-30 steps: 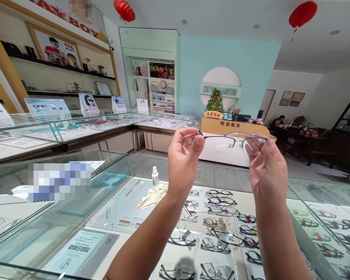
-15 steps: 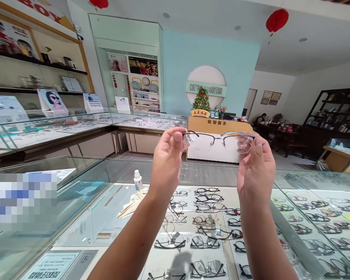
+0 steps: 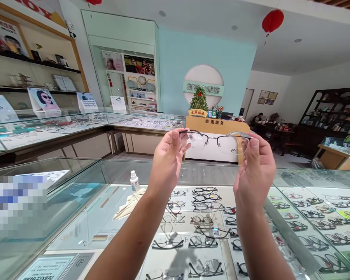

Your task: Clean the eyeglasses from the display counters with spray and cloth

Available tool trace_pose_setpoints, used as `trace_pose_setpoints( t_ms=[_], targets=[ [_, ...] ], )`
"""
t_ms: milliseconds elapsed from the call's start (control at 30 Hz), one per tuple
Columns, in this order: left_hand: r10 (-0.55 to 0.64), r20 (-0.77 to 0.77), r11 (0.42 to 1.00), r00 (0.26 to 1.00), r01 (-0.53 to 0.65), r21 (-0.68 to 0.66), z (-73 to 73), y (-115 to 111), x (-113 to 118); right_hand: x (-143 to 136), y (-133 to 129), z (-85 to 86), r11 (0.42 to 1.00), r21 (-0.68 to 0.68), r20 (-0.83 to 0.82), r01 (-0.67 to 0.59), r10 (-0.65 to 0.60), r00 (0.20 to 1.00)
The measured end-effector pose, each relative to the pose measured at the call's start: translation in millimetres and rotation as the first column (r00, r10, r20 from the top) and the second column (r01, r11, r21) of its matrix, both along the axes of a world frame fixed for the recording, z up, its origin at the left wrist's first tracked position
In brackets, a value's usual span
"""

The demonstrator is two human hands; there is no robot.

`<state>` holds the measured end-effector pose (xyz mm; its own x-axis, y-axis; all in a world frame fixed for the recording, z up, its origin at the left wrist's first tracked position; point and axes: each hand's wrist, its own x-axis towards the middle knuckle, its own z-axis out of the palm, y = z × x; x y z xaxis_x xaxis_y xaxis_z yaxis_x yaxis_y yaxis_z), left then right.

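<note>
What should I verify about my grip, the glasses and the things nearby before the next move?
1. Left hand secure: ok; thumb and fingers pinch one end of the glasses.
2. Right hand secure: ok; it holds the other end.
3. Glasses clear of the glass counter: ok; they are held up above it, roughly level.
4. Lenses free of smudges: cannot tell; too fine to see here.
5. Bottle capped and upright: ok; white cap on.
6. Cloth in hand: not ok; it lies crumpled near the bottle.
</note>
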<state>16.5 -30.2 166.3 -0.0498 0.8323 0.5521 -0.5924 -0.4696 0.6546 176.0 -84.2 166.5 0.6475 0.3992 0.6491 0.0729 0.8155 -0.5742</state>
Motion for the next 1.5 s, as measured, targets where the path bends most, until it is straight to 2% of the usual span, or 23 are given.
trace_pose_setpoints(
  t_ms=[100,200,367,533,667,800,900,1000,1200,1300,1500],
  targets=[
    [0.051,-0.012,0.996,0.999,-0.051,-0.070,-0.7,-0.2,-0.5,1.6,5.9,-0.5,0.997,-0.065,-0.033,-0.036,0.034,0.999],
    [0.093,-0.046,0.983,0.995,-0.099,-0.155,-0.8,1.0,-1.0,5.1,15.2,-2.1,0.981,-0.146,-0.075,-0.131,0.121,0.990],
    [0.104,-0.092,0.963,0.990,-0.124,-0.239,-0.6,0.7,-1.5,10.0,29.0,-5.6,0.944,-0.221,-0.136,-0.247,0.221,0.966],
    [0.177,-0.114,0.954,0.978,-0.198,-0.224,-1.1,-7.7,-2.0,9.5,36.7,-9.2,0.903,-0.211,-0.191,-0.373,0.336,0.922],
    [0.300,-0.114,0.936,0.947,-0.315,-0.159,0.9,-21.2,-2.7,4.2,41.1,-10.9,0.862,-0.131,-0.225,-0.490,0.456,0.861],
    [0.405,-0.125,0.907,0.906,-0.415,-0.067,1.2,-33.0,-3.7,0.3,44.3,-13.0,0.833,-0.052,-0.248,-0.551,0.524,0.815],
    [0.426,-0.126,0.901,0.896,-0.432,-0.026,-0.9,-34.5,-4.2,-0.2,45.1,-14.3,0.832,-0.029,-0.256,-0.554,0.530,0.809],
    [0.407,-0.102,0.913,0.908,-0.408,0.005,-3.0,-28.8,-3.5,0.1,44.2,-13.7,0.855,0.002,-0.234,-0.519,0.505,0.831],
    [0.277,-0.004,0.955,0.961,-0.274,0.115,-3.3,-8.7,-0.6,-0.1,35.1,-8.9,0.943,0.087,-0.105,-0.321,0.329,0.939],
    [0.213,0.012,0.967,0.977,-0.213,0.142,-2.5,-1.2,-0.9,-1.1,29.8,-7.2,0.964,0.111,-0.076,-0.243,0.252,0.965],
    [0.205,-0.010,0.973,0.979,-0.203,0.112,-0.1,-0.2,-1.6,-5.8,24.0,-4.4,0.967,0.060,-0.060,-0.246,0.250,0.966]
  ],
)
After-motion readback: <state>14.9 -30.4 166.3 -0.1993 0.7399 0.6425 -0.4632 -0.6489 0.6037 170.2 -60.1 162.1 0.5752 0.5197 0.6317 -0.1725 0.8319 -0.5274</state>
